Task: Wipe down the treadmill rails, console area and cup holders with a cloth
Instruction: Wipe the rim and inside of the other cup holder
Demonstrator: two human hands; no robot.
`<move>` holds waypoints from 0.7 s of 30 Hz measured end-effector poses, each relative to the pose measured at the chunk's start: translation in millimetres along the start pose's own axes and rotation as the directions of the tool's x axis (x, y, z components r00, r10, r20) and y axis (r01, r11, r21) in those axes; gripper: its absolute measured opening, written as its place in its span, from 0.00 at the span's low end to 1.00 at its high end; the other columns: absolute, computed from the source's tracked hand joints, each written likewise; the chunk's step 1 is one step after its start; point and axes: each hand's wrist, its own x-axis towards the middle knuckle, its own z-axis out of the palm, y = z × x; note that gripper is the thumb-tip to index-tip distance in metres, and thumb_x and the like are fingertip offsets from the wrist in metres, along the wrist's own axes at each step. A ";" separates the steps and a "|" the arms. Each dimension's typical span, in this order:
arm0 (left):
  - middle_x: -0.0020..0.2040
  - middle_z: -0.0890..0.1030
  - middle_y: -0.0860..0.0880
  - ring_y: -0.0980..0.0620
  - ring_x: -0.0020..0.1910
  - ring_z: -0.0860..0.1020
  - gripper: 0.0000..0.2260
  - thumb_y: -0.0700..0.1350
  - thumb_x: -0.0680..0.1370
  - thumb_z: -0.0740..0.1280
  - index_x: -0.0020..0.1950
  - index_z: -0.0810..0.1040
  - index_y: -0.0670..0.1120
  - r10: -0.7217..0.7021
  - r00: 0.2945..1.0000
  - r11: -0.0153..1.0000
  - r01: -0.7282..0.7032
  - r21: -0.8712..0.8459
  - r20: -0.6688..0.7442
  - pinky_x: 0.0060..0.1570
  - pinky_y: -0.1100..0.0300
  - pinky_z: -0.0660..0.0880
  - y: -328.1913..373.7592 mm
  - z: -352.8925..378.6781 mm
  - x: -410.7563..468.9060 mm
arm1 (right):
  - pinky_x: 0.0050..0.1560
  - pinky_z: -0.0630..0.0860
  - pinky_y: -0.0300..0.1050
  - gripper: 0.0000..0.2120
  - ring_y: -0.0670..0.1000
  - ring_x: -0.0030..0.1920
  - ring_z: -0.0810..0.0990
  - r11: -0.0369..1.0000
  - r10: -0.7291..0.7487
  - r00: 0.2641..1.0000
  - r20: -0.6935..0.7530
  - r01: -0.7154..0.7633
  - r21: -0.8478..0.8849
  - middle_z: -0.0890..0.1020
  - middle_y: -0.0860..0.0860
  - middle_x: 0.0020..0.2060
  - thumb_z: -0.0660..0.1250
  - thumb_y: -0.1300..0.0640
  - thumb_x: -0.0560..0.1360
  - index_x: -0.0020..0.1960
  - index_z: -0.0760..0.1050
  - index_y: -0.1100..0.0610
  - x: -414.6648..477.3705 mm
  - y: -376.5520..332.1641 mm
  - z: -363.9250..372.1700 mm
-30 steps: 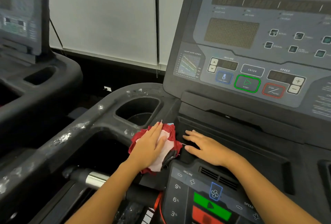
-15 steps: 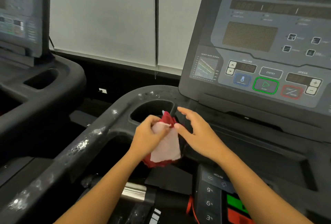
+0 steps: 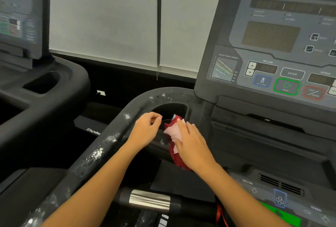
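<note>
Far left of the frame, the neighbouring treadmill (image 3: 45,88) sits idle, not part of the action. Moving in, the rail (image 3: 96,154) runs up from the lower left, speckled with white flecks along its top, so by the look of it that stretch is not yet wiped. Now the handover: the left hand (image 3: 145,132), which a second ago pressed the cloth flat on the ledge, has let it go and hovers over the rail's bend, fingers loosely curled round nothing. Just right of it, the cup holder (image 3: 169,110) gapes dark at centre frame, flecks dotting its far rim. The cloth (image 3: 172,130), red with a pale patch, sits at the holder's near lip, bunched and hanging down. The right hand (image 3: 194,145) has taken it over, its fingers wrapped over the cloth. That switch likely sets up a wipe into the cup holder. The console (image 3: 272,74) fills the right of the frame.
</note>
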 end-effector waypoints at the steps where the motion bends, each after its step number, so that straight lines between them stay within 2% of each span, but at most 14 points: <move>1: 0.55 0.77 0.51 0.57 0.53 0.74 0.10 0.45 0.79 0.60 0.57 0.77 0.47 0.050 0.998 0.993 -0.047 0.105 -0.024 0.52 0.67 0.67 -8.2 -0.2 3.6 | 0.74 0.50 0.53 0.27 0.55 0.75 0.51 0.990 0.056 0.998 0.017 -0.054 -0.128 0.56 0.54 0.75 0.53 0.49 0.81 0.77 0.48 0.54 -0.4 -1.5 7.8; 2: 0.57 0.76 0.50 0.56 0.55 0.73 0.11 0.45 0.80 0.59 0.58 0.76 0.45 0.098 0.995 0.975 -0.095 0.202 -0.008 0.54 0.67 0.66 -16.6 0.2 6.3 | 0.74 0.47 0.55 0.27 0.56 0.75 0.51 0.970 0.089 0.996 0.019 -0.082 -0.227 0.57 0.56 0.75 0.52 0.48 0.81 0.76 0.50 0.57 -0.5 -3.7 16.1; 3: 0.58 0.75 0.49 0.55 0.57 0.73 0.11 0.44 0.80 0.59 0.60 0.76 0.45 0.142 0.989 0.948 -0.146 0.283 0.035 0.56 0.67 0.64 -24.6 0.9 7.8 | 0.73 0.48 0.56 0.27 0.57 0.75 0.55 0.953 0.104 0.995 -0.004 -0.101 -0.285 0.61 0.58 0.73 0.53 0.47 0.81 0.75 0.55 0.60 -1.2 -6.8 24.4; 5: 0.60 0.75 0.49 0.54 0.59 0.72 0.13 0.45 0.80 0.58 0.62 0.75 0.44 0.199 0.969 0.895 -0.240 0.377 0.143 0.61 0.66 0.62 -37.1 3.1 8.1 | 0.67 0.64 0.60 0.28 0.61 0.65 0.73 0.938 0.107 0.986 -0.128 -0.143 -0.317 0.76 0.63 0.62 0.66 0.46 0.74 0.66 0.71 0.64 0.2 -14.4 38.6; 6: 0.61 0.75 0.49 0.53 0.60 0.72 0.13 0.45 0.80 0.57 0.62 0.74 0.44 0.219 0.958 0.872 -0.278 0.403 0.187 0.66 0.63 0.62 -41.6 5.0 7.8 | 0.61 0.72 0.60 0.28 0.61 0.57 0.79 0.934 0.107 0.979 -0.174 -0.159 -0.320 0.81 0.63 0.54 0.73 0.46 0.68 0.60 0.77 0.65 2.0 -18.1 44.2; 7: 0.61 0.75 0.49 0.53 0.61 0.72 0.14 0.46 0.81 0.57 0.63 0.74 0.44 0.241 0.947 0.850 -0.311 0.425 0.212 0.69 0.59 0.61 -44.6 6.6 7.7 | 0.56 0.75 0.60 0.29 0.61 0.52 0.82 0.936 0.114 0.975 -0.193 -0.170 -0.308 0.83 0.63 0.49 0.78 0.47 0.62 0.55 0.80 0.65 2.8 -22.5 49.2; 8: 0.61 0.76 0.49 0.53 0.63 0.70 0.14 0.46 0.81 0.56 0.63 0.74 0.44 0.251 0.941 0.834 -0.329 0.444 0.225 0.71 0.56 0.58 -46.5 7.6 7.8 | 0.54 0.76 0.59 0.30 0.61 0.50 0.82 0.937 0.116 0.974 -0.193 -0.172 -0.303 0.83 0.63 0.48 0.80 0.47 0.59 0.54 0.80 0.65 3.0 -26.9 53.9; 10: 0.64 0.75 0.49 0.52 0.68 0.67 0.15 0.45 0.81 0.56 0.65 0.72 0.44 0.259 0.936 0.824 -0.342 0.451 0.237 0.72 0.58 0.53 -49.3 7.6 8.7 | 0.56 0.74 0.59 0.36 0.62 0.53 0.81 0.938 0.090 0.983 -0.160 -0.138 -0.319 0.82 0.63 0.52 0.81 0.47 0.54 0.56 0.79 0.65 1.1 -33.6 63.6; 12: 0.62 0.75 0.49 0.52 0.67 0.67 0.14 0.44 0.80 0.57 0.65 0.72 0.44 0.276 0.932 0.838 -0.353 0.416 0.234 0.71 0.61 0.51 -52.9 6.9 9.1 | 0.59 0.73 0.58 0.40 0.61 0.55 0.80 0.935 0.076 0.988 -0.134 -0.117 -0.334 0.81 0.62 0.55 0.82 0.47 0.51 0.59 0.78 0.64 -5.3 -36.0 69.4; 14: 0.58 0.76 0.49 0.53 0.62 0.70 0.13 0.44 0.80 0.58 0.62 0.74 0.44 0.302 0.930 0.848 -0.363 0.386 0.211 0.71 0.60 0.54 -55.2 6.7 7.7 | 0.59 0.72 0.55 0.40 0.59 0.56 0.81 0.936 0.046 0.989 -0.138 -0.091 -0.341 0.81 0.61 0.55 0.82 0.48 0.50 0.59 0.78 0.62 -11.4 -30.4 65.7; 17: 0.55 0.76 0.50 0.54 0.58 0.72 0.12 0.45 0.81 0.57 0.60 0.75 0.45 0.345 0.922 0.840 -0.387 0.379 0.176 0.69 0.64 0.51 -59.0 8.2 6.8 | 0.58 0.74 0.56 0.37 0.57 0.55 0.81 0.920 -0.007 0.981 -0.195 -0.070 -0.386 0.82 0.58 0.54 0.82 0.48 0.53 0.58 0.79 0.61 -18.7 -12.7 55.9; 21: 0.55 0.76 0.51 0.56 0.58 0.72 0.12 0.45 0.81 0.57 0.60 0.75 0.45 0.362 0.920 0.850 -0.391 0.353 0.149 0.68 0.66 0.47 -62.4 10.2 6.0 | 0.58 0.73 0.59 0.34 0.58 0.54 0.81 0.905 0.043 0.970 -0.238 -0.139 -0.403 0.83 0.58 0.53 0.82 0.47 0.55 0.57 0.79 0.60 -13.5 -7.3 53.1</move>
